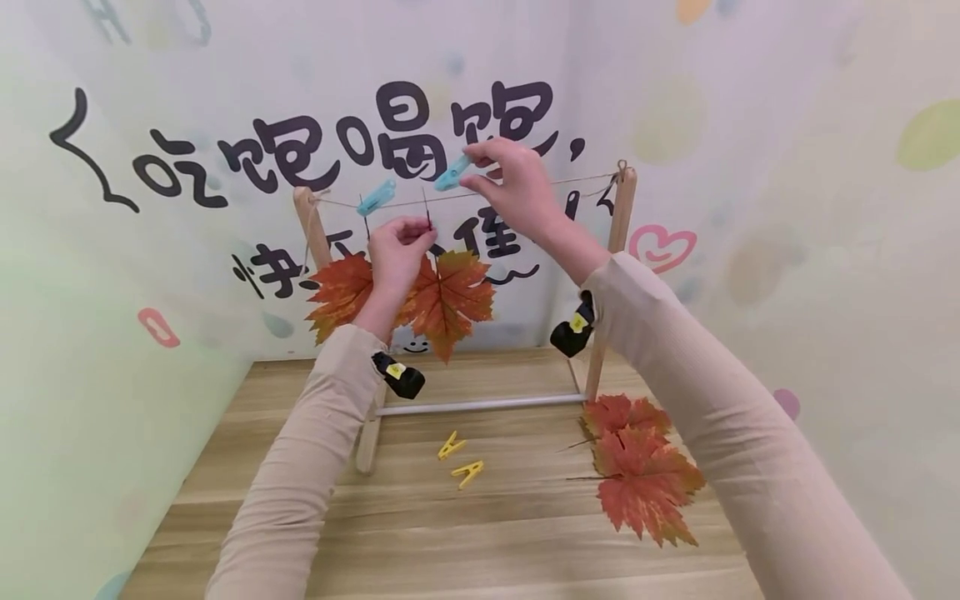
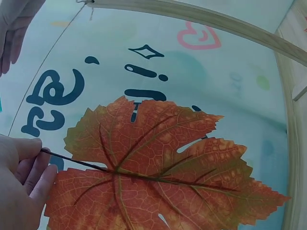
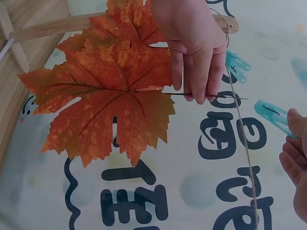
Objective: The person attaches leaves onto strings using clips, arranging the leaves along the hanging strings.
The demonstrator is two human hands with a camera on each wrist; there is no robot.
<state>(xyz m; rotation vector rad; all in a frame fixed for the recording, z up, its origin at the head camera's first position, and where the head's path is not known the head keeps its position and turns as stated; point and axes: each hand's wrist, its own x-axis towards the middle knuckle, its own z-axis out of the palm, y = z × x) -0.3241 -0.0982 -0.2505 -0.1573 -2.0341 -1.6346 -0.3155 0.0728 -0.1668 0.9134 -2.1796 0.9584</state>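
Head view: left fingers (image 1: 411, 227) are pinching the thin stem (image 1: 427, 210) of a jagged, veined leaf (image 1: 450, 296) hanging below; right fingers (image 1: 491, 150) are pinching a blue clip (image 1: 452, 175) above fibrous twine (image 1: 577, 180).

A maple-like leaf (image 1: 459, 296), orange-red with olive-green patches near its jagged edges and darker veins, hangs lobed-tip down below a thin tan twine (image 3: 246, 145). Its dark, slender stem (image 1: 428, 218) rises upright between the fingertips of the left hand's grip (image 1: 400, 254), and the free end crosses the line of the twine to stand a little above it; whether the two touch cannot be told. A light-blue clothes peg (image 1: 452, 174) with a slotted body is pinched at its upper end in the right hand's grip (image 1: 513, 183), slanting down toward the stem's tip, just beside it but apart.
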